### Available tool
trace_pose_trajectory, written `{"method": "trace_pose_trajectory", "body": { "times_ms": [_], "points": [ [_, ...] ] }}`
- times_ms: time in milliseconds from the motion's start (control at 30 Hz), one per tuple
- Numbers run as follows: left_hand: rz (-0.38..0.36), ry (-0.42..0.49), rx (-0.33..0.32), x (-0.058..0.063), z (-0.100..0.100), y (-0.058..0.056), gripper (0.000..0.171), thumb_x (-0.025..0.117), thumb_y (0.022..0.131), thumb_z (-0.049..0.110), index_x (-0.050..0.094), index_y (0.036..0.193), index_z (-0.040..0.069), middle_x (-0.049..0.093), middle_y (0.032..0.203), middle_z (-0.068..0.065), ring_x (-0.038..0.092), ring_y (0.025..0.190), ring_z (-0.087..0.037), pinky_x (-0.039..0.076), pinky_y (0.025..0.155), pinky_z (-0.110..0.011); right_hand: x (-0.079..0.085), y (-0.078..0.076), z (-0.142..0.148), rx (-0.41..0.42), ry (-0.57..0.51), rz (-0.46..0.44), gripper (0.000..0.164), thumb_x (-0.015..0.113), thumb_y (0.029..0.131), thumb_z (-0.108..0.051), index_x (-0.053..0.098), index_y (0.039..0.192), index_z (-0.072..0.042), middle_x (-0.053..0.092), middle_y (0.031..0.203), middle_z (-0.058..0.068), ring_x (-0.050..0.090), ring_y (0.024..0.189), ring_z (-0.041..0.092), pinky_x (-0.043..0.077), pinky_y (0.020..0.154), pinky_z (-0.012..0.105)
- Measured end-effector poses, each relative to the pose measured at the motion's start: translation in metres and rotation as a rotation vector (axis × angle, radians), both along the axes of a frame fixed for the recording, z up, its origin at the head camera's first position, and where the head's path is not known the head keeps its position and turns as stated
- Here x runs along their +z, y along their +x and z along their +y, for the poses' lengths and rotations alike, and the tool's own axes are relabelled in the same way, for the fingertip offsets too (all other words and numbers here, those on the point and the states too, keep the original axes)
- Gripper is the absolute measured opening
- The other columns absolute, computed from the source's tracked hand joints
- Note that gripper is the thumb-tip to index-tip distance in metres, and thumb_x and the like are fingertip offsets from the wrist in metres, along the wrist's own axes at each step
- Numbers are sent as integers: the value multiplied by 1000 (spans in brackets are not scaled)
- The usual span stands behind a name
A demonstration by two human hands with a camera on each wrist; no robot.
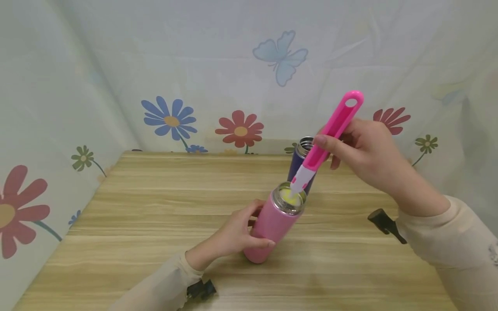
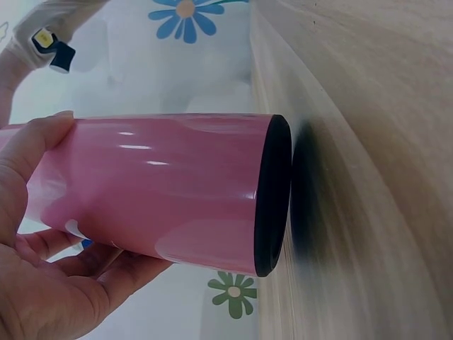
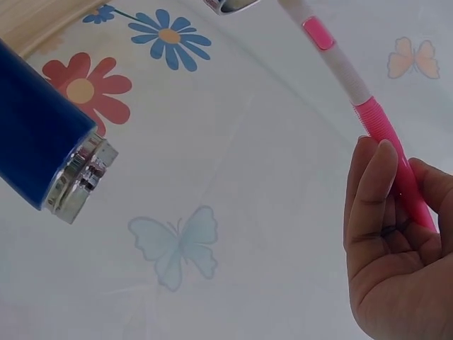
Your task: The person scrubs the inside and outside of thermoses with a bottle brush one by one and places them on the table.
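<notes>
A pink thermos bottle point(image 1: 274, 224), its steel mouth uncovered, leans toward the right in the head view. My left hand point(image 1: 237, 231) grips it round the side, thumb in front. In the left wrist view its black base point(image 2: 273, 195) is close to the table; I cannot tell whether they touch. Between thumb and fingers, my right hand point(image 1: 369, 151) holds a bottle brush point(image 1: 332, 131) by its pink handle. The brush slants down, and its yellow-and-white head point(image 1: 291, 196) sits in the bottle's mouth, with the lower part hidden inside.
A dark blue thermos bottle point(image 1: 296, 166), also uncovered, stands just behind the pink one, partly covered by the brush. Both are on a wood-grain table point(image 1: 163, 207). A pale curtain point(image 1: 202, 65) with printed flowers and a butterfly hangs behind and at the sides.
</notes>
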State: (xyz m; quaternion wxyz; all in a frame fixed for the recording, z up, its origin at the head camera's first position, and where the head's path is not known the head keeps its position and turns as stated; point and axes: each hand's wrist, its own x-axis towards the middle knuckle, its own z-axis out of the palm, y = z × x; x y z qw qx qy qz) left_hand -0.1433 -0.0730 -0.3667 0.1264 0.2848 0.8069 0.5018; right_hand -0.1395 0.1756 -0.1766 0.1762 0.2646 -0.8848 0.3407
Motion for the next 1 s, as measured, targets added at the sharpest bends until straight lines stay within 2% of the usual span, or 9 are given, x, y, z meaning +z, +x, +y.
{"method": "trace_pose_trajectory", "body": {
  "times_ms": [233, 400, 500, 1000],
  "points": [
    [10, 3, -7, 1, 0, 0, 75, 83, 73, 21, 42, 135, 12, 59, 128, -6, 61, 110, -19, 53, 95, -34, 4, 0, 4, -8, -9, 49, 9, 68, 88, -10, 70, 93, -2, 68, 69, 3, 58, 52, 4, 45, 49, 17],
    [14, 10, -15, 1, 0, 0, 75, 83, 73, 21, 42, 136, 10, 59, 128, -9, 61, 110, -23, 53, 95, -39, 8, 0, 7, -27, 7, 92, 10, 67, 89, -12, 70, 91, -3, 62, 63, -13, 57, 52, 2, 42, 46, 18],
    [7, 10, -13, 1, 0, 0, 76, 83, 73, 20, 42, 136, 10, 59, 128, -9, 61, 111, -23, 52, 96, -40, 9, 0, 9, -36, 7, 94, 12, 67, 90, -14, 70, 92, -3, 60, 62, -18, 57, 52, 2, 40, 46, 19],
    [-1, 0, -5, 3, 1, 1, 77, 83, 72, 20, 41, 137, 12, 58, 129, -6, 61, 110, -18, 52, 95, -31, 9, 1, 9, -32, 13, 48, 12, 64, 92, -15, 67, 93, -3, 62, 63, -8, 57, 54, 6, 46, 51, 16]
  ]
}}
